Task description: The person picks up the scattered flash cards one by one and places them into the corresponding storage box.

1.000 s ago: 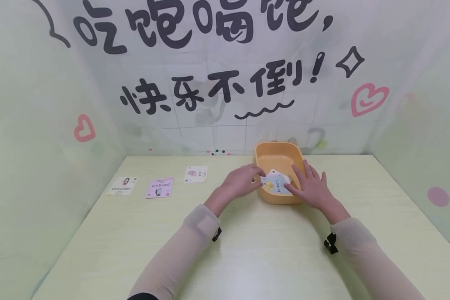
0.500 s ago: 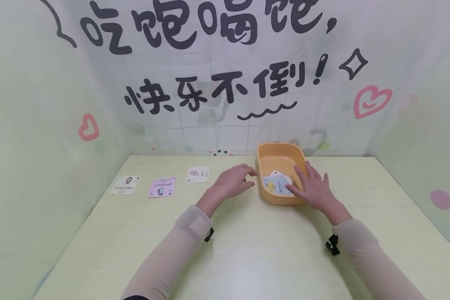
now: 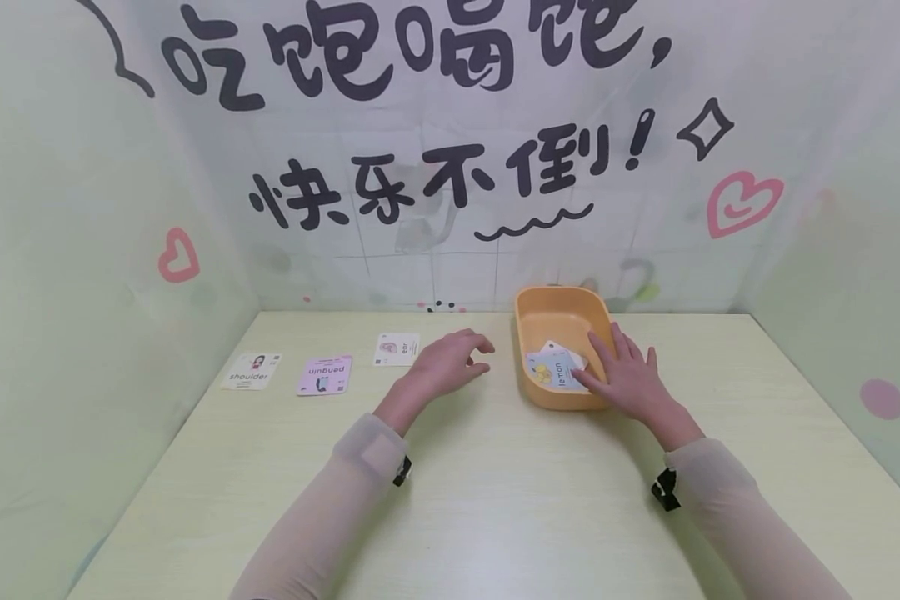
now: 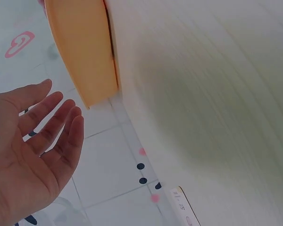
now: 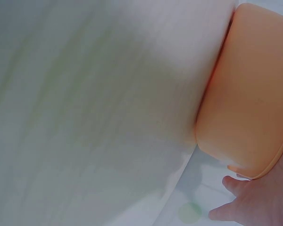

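At the centre of the frame, your right hand (image 3: 626, 379) rests flat-fingered on the lemon card (image 3: 555, 369) inside the orange tub (image 3: 562, 302); your left hand (image 3: 446, 362) hovers relaxed, grasping nothing, over the table (image 3: 510, 500) left of it

Both hands (image 3: 450, 362) open, fingers (image 4: 61, 113) relaxed

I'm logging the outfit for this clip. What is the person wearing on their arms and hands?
Both arms wear thin, sheer beige sleeves reaching the wrists. A small black tab sits at each cuff, and the left cuff shows a paler square patch. Left hand and right hand are bare: no gloves, rings or watch visible.
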`<action>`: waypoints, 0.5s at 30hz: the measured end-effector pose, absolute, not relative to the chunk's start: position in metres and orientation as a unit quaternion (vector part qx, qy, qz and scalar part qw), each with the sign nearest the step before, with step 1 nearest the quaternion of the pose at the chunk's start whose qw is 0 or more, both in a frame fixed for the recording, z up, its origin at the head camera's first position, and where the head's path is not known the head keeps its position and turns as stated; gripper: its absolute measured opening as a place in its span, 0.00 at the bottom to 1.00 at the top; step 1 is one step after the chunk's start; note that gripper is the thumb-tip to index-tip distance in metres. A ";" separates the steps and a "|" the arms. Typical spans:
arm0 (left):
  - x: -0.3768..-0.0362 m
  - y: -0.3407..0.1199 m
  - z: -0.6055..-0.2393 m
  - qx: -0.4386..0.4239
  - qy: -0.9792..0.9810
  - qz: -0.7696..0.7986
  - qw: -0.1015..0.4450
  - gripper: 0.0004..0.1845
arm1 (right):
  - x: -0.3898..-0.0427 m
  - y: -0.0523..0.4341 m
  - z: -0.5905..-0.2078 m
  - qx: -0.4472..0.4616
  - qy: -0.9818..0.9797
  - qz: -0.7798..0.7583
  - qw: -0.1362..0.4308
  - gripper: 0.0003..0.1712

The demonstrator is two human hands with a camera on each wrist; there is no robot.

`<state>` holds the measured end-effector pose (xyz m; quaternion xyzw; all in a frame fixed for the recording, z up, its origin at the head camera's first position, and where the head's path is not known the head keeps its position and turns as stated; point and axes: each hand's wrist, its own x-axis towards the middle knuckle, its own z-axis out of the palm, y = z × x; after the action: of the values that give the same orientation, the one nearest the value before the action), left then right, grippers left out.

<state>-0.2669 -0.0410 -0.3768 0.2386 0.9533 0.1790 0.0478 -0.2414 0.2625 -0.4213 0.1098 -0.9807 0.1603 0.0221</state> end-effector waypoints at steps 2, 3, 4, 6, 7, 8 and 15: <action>-0.268 -0.045 -0.378 0.235 0.954 0.182 0.049 0.18 | -0.242 0.263 -0.421 0.109 -0.981 0.157 0.021 0.49; -0.268 -0.047 -0.378 0.232 0.954 0.184 0.049 0.18 | -0.241 0.262 -0.421 0.108 -0.982 0.156 0.021 0.49; -0.268 -0.049 -0.378 0.230 0.954 0.186 0.050 0.18 | -0.241 0.262 -0.421 0.108 -0.982 0.155 0.020 0.49; -0.269 -0.053 -0.379 0.224 0.955 0.190 0.051 0.18 | -0.241 0.262 -0.421 0.108 -0.982 0.155 0.020 0.49; -0.269 -0.055 -0.380 0.221 0.955 0.192 0.050 0.18 | -0.241 0.262 -0.420 0.109 -0.982 0.154 0.020 0.49; -0.269 -0.057 -0.381 0.218 0.955 0.194 0.049 0.18 | -0.241 0.262 -0.420 0.108 -0.982 0.155 0.020 0.49; -0.270 -0.072 -0.384 0.194 0.958 0.206 0.054 0.18 | -0.240 0.261 -0.419 0.110 -0.981 0.157 0.020 0.49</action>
<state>-0.2699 -0.0715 -0.3841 0.1937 0.9576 0.2064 0.0537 -0.2401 0.2615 -0.4188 0.1101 -0.9813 0.1570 0.0196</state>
